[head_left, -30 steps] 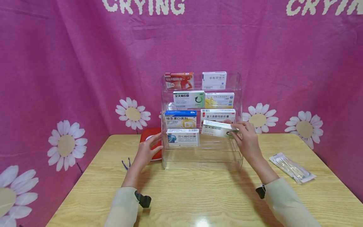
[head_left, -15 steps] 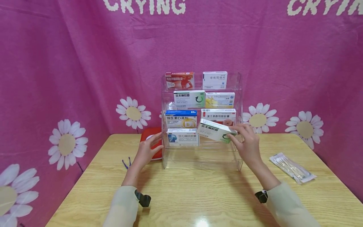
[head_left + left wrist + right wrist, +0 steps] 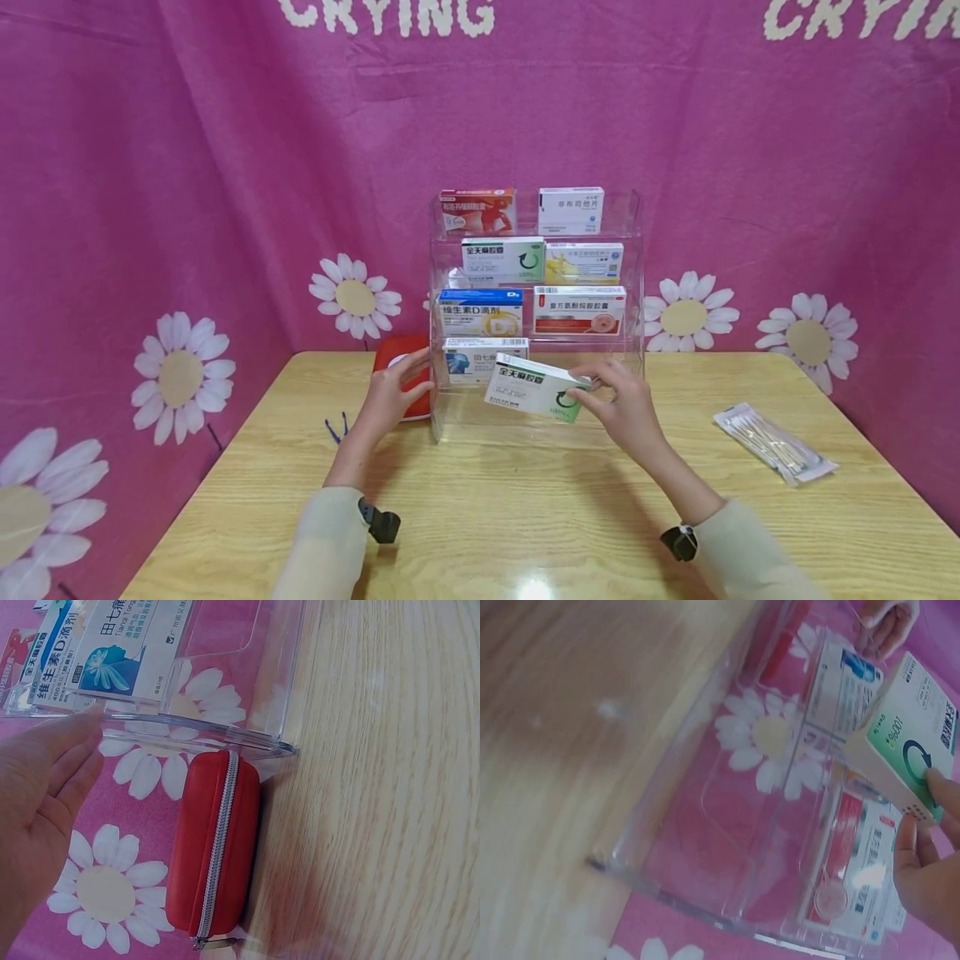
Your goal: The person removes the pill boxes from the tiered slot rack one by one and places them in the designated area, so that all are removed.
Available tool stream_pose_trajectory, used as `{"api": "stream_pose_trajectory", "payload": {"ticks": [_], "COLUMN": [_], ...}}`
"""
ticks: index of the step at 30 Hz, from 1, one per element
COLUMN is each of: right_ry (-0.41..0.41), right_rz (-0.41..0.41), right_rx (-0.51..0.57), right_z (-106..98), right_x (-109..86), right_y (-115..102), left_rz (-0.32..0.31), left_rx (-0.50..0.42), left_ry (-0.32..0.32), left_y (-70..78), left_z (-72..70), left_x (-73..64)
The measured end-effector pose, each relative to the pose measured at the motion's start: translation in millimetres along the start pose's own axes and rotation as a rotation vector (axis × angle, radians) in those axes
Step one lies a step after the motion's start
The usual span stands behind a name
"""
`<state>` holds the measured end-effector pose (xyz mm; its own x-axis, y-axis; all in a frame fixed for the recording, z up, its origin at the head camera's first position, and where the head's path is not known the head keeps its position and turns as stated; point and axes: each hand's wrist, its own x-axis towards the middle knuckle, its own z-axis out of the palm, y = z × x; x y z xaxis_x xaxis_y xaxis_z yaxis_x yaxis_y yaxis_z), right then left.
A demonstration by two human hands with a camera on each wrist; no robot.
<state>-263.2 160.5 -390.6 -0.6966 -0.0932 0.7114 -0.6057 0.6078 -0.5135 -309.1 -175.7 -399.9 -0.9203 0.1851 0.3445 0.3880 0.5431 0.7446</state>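
Observation:
My right hand [image 3: 622,408] pinches a white and green medicine box [image 3: 534,388] by its right end, thumb on the front face. The box is tilted, its right end lower, in front of the clear acrylic display rack [image 3: 480,433]. It overlaps part of the blue-pictured white medicine box [image 3: 461,363] in the head view. In the right wrist view the held medicine box [image 3: 911,731] shows its green end and arrow print. My left hand [image 3: 390,396] has its fingers straight, fingertips at the rack's left side; the left wrist view shows that hand [image 3: 45,795] along the side panel.
A red zippered case [image 3: 214,840] stands behind the rack's left side. Upper tiers hold several medicine boxes, among them a blue and yellow one [image 3: 480,314] and a red and white one [image 3: 579,312]. Blue tweezers [image 3: 337,428] lie at left, a cotton swab packet [image 3: 775,443] at right.
The right hand has brought the white and green medicine box down and left, away from the rack's right half and toward me. The left hand has stayed at the rack's side.

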Motion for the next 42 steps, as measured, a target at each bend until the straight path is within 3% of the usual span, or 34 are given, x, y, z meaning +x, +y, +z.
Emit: {"api": "stream_pose_trajectory", "payload": {"ticks": [11,18,25,35,42], "right_ry": [-0.186,-0.262,-0.367,-0.441,-0.521], "right_rz": [0.012,-0.022,-0.045,-0.092,-0.067], "right_rx": [0.013,0.049,0.066,0.085,0.123], "right_z": [29.3,50.0,66.9,87.6,100.7], "right_x": [-12.9,-18.9,-23.9,-23.8,-22.2], "right_y": [-13.2,-19.8,-31.4,-43.3,-48.2], "left_rz": [0.023,0.053,0.035,0.033,0.03], "left_rx": [-0.004,0.008,0.003,0.007,0.008], "left_ry": [0.009,0.02,0.022,0.026,0.03], "left_y": [-1.2,-0.5,0.1,-2.6,-1.7], "left_z": [1.2,1.2,0.5,1.6,1.7], "left_x": [1.8,1.6,-0.3,0.1,0.1]}}
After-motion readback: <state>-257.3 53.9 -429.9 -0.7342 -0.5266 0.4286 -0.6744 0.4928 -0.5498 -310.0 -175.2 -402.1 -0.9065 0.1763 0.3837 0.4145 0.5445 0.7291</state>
